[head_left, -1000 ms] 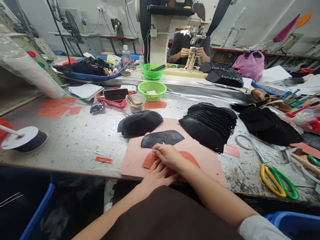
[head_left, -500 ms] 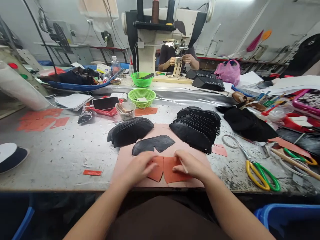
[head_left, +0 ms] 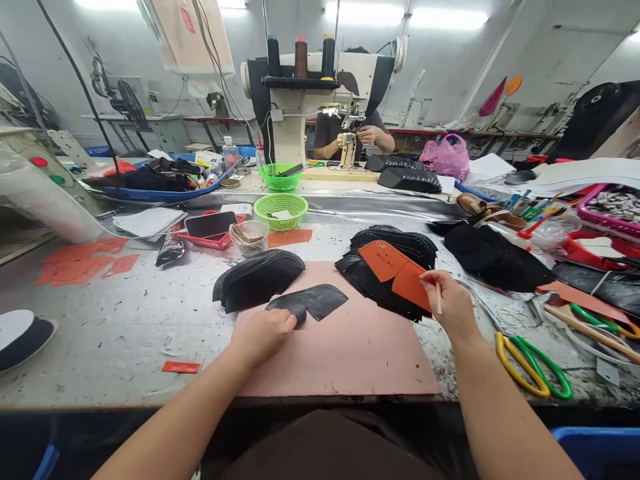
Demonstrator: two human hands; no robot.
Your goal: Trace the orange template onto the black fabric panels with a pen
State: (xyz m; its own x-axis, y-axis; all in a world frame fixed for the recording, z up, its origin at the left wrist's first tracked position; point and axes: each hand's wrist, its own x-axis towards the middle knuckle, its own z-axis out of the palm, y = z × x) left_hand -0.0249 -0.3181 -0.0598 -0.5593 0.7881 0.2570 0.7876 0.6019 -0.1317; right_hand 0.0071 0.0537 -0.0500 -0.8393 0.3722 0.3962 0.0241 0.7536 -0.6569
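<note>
My left hand (head_left: 266, 333) is closed on the near edge of a single black leather piece (head_left: 315, 301) lying on the pink mat (head_left: 350, 347). My right hand (head_left: 449, 303) is raised to the right, pinching an orange template (head_left: 395, 270) and a thin white pen. It holds the template over the right stack of black pieces (head_left: 390, 267). A second stack of black pieces (head_left: 257, 277) lies left of the mat.
Yellow and green scissors (head_left: 533, 363) lie at the right. Green baskets (head_left: 280, 208), a red tray with a phone (head_left: 210, 227) and a cup (head_left: 249, 237) stand behind. Another person's hands (head_left: 357, 137) work at a sewing machine (head_left: 310, 93) across the table. Orange scraps (head_left: 83, 257) lie left.
Both hands left the orange template on the mat. The right hand lifted it up and right over the right stack; the left hand moved onto the single black piece.
</note>
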